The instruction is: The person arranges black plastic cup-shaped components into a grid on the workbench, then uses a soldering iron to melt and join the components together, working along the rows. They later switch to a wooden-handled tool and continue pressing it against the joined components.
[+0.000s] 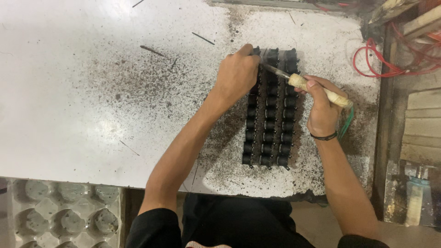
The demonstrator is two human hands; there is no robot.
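Observation:
Three long rows of small black parts (269,124) lie side by side on a white, burn-speckled table (82,92). My left hand (237,73) rests at the far end of the left row, fingers closed near the top parts. My right hand (323,110) grips a soldering iron (317,89) by its pale taped handle. The iron's metal tip points left, over the top of the middle row. A dark band sits on my right wrist.
Red wire (386,64) loops at the table's right edge by wooden slats (422,124). A clear moulded plastic tray (64,216) with round pockets sits at the lower left. Thin dark slivers (202,38) are scattered on the tabletop.

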